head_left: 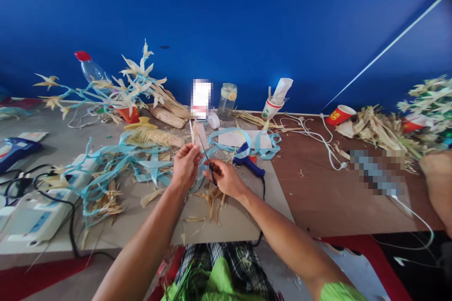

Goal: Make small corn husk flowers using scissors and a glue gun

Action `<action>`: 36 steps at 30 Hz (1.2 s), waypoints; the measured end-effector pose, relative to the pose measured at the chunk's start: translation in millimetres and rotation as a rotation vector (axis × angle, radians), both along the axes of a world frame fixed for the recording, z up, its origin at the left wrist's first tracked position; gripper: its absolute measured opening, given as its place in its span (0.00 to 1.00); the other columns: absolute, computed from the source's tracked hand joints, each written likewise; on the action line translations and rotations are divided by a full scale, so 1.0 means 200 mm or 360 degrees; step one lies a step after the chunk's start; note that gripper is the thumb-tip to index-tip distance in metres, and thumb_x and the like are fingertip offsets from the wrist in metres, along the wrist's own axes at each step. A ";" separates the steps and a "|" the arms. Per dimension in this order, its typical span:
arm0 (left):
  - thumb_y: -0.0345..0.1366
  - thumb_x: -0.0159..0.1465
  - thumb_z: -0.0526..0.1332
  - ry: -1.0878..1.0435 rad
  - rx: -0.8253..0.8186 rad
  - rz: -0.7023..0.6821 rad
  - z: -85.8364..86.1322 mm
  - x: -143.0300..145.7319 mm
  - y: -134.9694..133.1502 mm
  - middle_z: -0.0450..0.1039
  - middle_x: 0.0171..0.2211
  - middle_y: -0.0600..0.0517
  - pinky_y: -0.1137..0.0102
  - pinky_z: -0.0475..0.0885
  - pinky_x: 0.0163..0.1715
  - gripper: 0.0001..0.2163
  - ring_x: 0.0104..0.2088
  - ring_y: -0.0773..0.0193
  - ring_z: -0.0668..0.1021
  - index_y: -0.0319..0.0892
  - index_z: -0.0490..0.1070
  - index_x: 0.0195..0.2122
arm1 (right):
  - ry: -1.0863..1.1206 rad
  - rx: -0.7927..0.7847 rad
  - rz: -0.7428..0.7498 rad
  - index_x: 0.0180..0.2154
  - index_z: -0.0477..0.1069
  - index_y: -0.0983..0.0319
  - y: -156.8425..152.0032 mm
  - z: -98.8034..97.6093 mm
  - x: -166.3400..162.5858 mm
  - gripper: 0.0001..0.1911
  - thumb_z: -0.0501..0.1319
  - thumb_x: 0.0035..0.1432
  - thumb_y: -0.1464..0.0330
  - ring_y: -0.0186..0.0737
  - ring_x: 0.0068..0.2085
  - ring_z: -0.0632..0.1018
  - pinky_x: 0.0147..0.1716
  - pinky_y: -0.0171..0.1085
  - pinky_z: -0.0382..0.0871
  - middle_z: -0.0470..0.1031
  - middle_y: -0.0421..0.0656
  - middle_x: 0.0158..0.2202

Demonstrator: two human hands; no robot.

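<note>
While black cables and pale-blue ribbon are sprawling over the left of a grey board below a deep blue wall, a person's left hand is pinching a pale husk strip between closed fingertips at mid-board. Just beside it, the right hand is gripping scissors, blades pointing up at the strip. Farther right, a blue glue gun is lying near the board's edge, and dry husks are littering the brown surface.

One pair of scissors, one glue gun, one glass jar, one plastic bottle, one white paper cup, one tipped red paper cup.
</note>
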State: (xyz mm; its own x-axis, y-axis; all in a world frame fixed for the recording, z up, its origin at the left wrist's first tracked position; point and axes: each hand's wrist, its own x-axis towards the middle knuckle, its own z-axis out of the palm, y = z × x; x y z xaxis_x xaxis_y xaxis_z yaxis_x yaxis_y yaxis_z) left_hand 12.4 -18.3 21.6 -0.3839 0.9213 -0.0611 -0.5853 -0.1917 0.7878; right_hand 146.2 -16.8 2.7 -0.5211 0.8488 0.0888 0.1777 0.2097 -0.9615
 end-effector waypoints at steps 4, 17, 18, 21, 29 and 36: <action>0.35 0.46 0.72 0.0011 -0.0018 -0.0049 -0.01 0.00 0.00 0.63 0.15 0.59 0.78 0.65 0.23 0.12 0.17 0.76 0.66 0.39 0.69 0.25 | 0.0085 -0.0088 0.0045 0.42 0.72 0.63 0.00 0.00 0.00 0.18 0.63 0.52 0.58 0.30 0.24 0.62 0.24 0.30 0.58 0.64 0.36 0.24; 0.34 0.44 0.73 0.0052 -0.0132 -0.0172 0.01 0.02 -0.01 0.64 0.18 0.58 0.79 0.60 0.19 0.12 0.18 0.77 0.64 0.37 0.71 0.24 | 0.0192 -0.0074 -0.0026 0.46 0.71 0.62 0.02 0.00 0.01 0.21 0.63 0.53 0.58 0.31 0.25 0.63 0.25 0.31 0.59 0.65 0.37 0.24; 0.35 0.44 0.72 0.0064 -0.0143 -0.0197 0.01 0.02 -0.02 0.64 0.17 0.58 0.79 0.60 0.19 0.12 0.18 0.77 0.64 0.37 0.71 0.23 | 0.0191 -0.0072 -0.0032 0.46 0.71 0.62 0.02 0.00 0.01 0.21 0.63 0.53 0.58 0.31 0.25 0.64 0.25 0.31 0.59 0.65 0.37 0.25; 0.36 0.45 0.72 0.0077 -0.0144 -0.0259 0.00 0.02 -0.02 0.63 0.17 0.58 0.78 0.61 0.20 0.12 0.18 0.76 0.64 0.37 0.71 0.24 | 0.0170 -0.0056 -0.0048 0.45 0.72 0.62 0.03 0.01 0.01 0.20 0.63 0.53 0.59 0.31 0.25 0.64 0.26 0.31 0.60 0.66 0.37 0.25; 0.36 0.45 0.72 0.0081 -0.0150 -0.0279 0.00 0.02 -0.02 0.63 0.17 0.58 0.78 0.62 0.20 0.12 0.18 0.76 0.64 0.38 0.70 0.24 | 0.0063 0.0075 -0.0121 0.42 0.73 0.62 0.03 0.02 0.02 0.16 0.62 0.54 0.60 0.32 0.24 0.65 0.25 0.31 0.59 0.66 0.37 0.23; 0.37 0.45 0.72 0.0118 -0.0161 -0.0258 0.02 0.02 -0.03 0.64 0.19 0.58 0.79 0.62 0.21 0.12 0.19 0.77 0.65 0.38 0.71 0.25 | 0.0480 -0.0284 -0.0200 0.42 0.68 0.62 0.05 0.06 0.03 0.23 0.67 0.45 0.58 0.31 0.26 0.67 0.26 0.32 0.61 0.66 0.37 0.26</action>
State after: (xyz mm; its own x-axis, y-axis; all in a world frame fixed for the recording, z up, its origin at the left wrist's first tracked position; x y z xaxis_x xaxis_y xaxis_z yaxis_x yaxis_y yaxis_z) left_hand 15.7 -23.6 25.6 -0.2381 0.9620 -0.1336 -0.5416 -0.0174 0.8405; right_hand 151.5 -6.5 15.6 -0.3848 0.9205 0.0672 -0.1057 0.0284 -0.9940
